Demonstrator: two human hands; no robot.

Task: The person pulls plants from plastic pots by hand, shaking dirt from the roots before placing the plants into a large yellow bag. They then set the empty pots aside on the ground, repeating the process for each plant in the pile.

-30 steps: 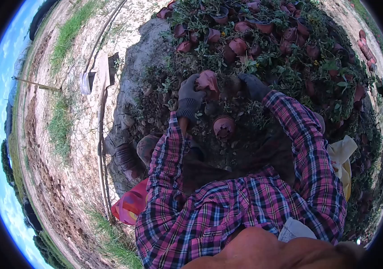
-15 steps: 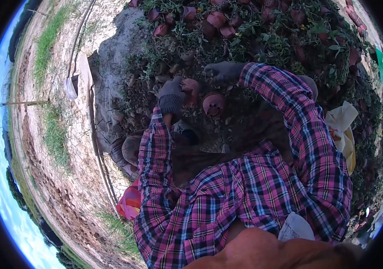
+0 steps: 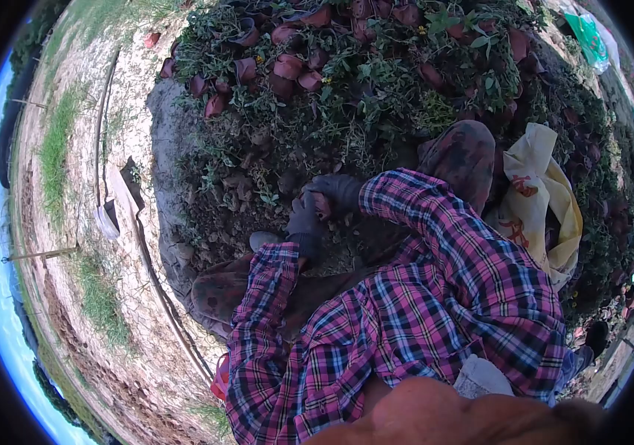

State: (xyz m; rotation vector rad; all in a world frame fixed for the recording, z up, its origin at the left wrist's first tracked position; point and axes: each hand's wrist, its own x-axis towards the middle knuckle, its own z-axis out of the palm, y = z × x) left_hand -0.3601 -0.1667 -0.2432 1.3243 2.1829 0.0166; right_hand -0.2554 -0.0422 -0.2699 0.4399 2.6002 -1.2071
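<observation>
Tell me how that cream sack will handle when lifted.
The cream sack will likely flop and fold, as its sides are creased and slumped. Its thin-looking walls suggest it may be light for its size, though I cannot tell whether anything lies inside.

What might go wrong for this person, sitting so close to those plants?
The reddish thing, partly hidden between the left hand and right hand, could slip or tear if squeezed. A shifting knee might crush the nearby plants. The long pole on the ground could perhaps trip someone.

Shaded centre, sunlit left ground.
</observation>
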